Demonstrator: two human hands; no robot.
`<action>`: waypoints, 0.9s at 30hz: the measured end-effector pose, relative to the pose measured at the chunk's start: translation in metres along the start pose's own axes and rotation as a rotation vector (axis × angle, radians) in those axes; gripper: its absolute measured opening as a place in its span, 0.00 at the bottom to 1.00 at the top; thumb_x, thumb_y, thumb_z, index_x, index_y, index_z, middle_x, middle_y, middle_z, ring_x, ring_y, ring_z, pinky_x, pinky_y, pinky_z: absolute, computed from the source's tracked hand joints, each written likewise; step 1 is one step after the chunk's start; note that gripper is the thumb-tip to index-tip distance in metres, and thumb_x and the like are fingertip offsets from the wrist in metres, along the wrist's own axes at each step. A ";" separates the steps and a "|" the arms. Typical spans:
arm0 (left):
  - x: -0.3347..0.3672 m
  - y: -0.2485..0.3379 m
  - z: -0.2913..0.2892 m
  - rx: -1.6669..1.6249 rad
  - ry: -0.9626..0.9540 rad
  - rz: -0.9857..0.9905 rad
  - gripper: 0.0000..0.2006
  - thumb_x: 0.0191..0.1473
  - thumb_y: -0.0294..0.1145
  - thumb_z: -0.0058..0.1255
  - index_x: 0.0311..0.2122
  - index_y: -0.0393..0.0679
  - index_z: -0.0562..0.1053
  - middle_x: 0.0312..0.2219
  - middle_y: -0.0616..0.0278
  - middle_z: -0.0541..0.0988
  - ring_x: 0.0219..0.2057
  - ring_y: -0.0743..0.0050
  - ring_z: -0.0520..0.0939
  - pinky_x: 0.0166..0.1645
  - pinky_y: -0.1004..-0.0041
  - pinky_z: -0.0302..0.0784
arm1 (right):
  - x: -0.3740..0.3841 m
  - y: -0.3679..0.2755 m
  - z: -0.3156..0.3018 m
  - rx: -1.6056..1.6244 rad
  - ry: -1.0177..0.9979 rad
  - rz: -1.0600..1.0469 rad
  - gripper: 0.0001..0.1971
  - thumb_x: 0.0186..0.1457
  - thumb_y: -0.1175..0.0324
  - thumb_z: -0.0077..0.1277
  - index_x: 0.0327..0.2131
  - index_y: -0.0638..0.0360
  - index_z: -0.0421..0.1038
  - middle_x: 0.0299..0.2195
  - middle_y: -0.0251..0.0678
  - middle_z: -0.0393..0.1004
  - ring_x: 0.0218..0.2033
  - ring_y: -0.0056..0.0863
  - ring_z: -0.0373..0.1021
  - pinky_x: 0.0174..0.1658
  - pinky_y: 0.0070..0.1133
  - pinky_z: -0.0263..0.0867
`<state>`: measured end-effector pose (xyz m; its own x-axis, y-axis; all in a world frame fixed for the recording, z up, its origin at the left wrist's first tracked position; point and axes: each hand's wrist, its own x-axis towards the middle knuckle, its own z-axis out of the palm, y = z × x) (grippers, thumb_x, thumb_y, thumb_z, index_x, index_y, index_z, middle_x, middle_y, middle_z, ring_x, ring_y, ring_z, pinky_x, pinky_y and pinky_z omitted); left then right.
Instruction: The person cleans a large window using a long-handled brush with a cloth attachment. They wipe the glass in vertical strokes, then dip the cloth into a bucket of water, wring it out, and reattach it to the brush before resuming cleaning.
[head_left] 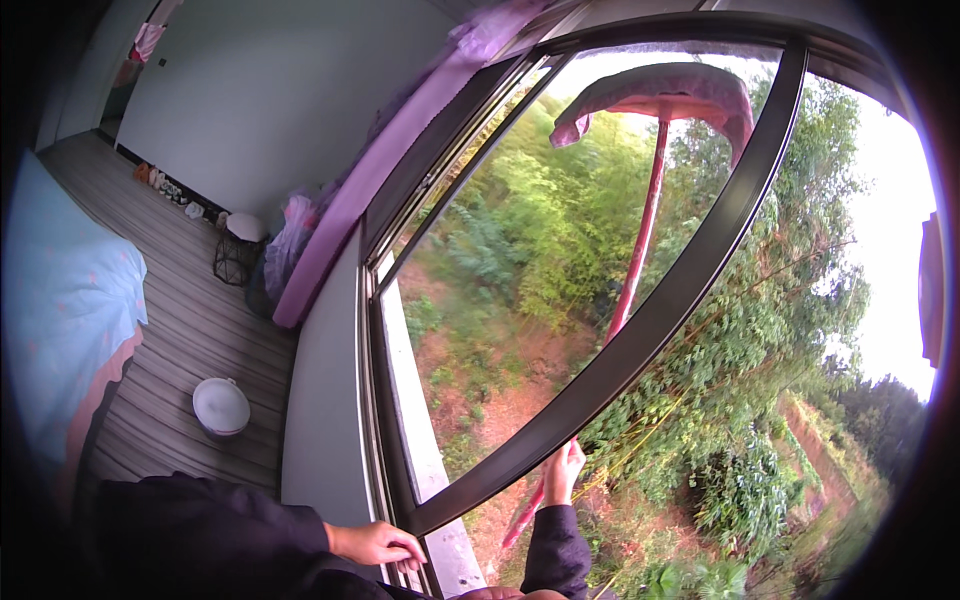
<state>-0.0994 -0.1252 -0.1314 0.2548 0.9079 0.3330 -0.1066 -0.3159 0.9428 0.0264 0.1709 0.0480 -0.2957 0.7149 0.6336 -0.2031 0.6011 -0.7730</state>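
My right hand (565, 470) reaches out through the open part of the window and is closed round the red pole of a mop (650, 200). The pole slants up outside the glass. At its top a wide head is draped with a wet-looking greyish-pink cloth (690, 85), which hangs down at both ends near the upper pane. The pole's lower end sticks out below my fist. My left hand (378, 545) rests at the lower corner of the dark window frame (620, 375), fingers loosely bent and holding nothing that I can see.
A white basin (221, 407) stands on the striped floor to the left. Beyond it are a bed with a light blue cover (80, 300), a black wire stand (235, 258) and a purple curtain (370, 190). Trees and a slope lie outside, below the sill.
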 end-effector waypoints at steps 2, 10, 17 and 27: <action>-0.027 0.011 -0.014 0.057 0.114 -0.061 0.12 0.61 0.23 0.39 0.46 0.35 0.73 0.38 0.58 0.80 0.38 0.77 0.81 0.46 0.77 0.76 | 0.018 -0.010 0.014 -0.067 -0.009 -0.080 0.17 0.62 0.61 0.46 0.20 0.55 0.66 0.13 0.18 0.60 0.13 0.10 0.55 0.16 0.13 0.47; -0.125 -0.005 -0.056 -0.070 0.552 -0.264 0.12 0.61 0.22 0.38 0.46 0.32 0.71 0.37 0.51 0.80 0.36 0.69 0.82 0.44 0.75 0.77 | 0.157 0.091 0.041 -0.104 0.077 -0.257 0.12 0.62 0.61 0.46 0.29 0.59 0.67 0.19 0.23 0.64 0.16 0.14 0.59 0.18 0.19 0.54; -0.181 -0.007 -0.050 -0.087 0.875 -0.365 0.12 0.61 0.23 0.37 0.46 0.35 0.72 0.37 0.54 0.80 0.36 0.72 0.83 0.40 0.78 0.75 | 0.171 -0.002 0.126 -0.328 -0.049 -0.229 0.22 0.60 0.57 0.48 0.19 0.64 0.66 0.10 0.31 0.59 0.13 0.19 0.56 0.19 0.26 0.53; -0.170 0.004 -0.052 -0.064 0.884 -0.380 0.11 0.61 0.23 0.37 0.45 0.35 0.71 0.37 0.53 0.80 0.36 0.70 0.82 0.41 0.76 0.75 | 0.122 0.061 0.118 -0.216 -0.139 -0.143 0.17 0.58 0.62 0.51 0.19 0.56 0.61 0.10 0.23 0.59 0.08 0.13 0.55 0.12 0.19 0.48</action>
<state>-0.1933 -0.2660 -0.1850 -0.5303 0.8342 -0.1514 -0.2248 0.0339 0.9738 -0.1325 0.2520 0.0745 -0.4068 0.5704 0.7136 -0.0526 0.7652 -0.6416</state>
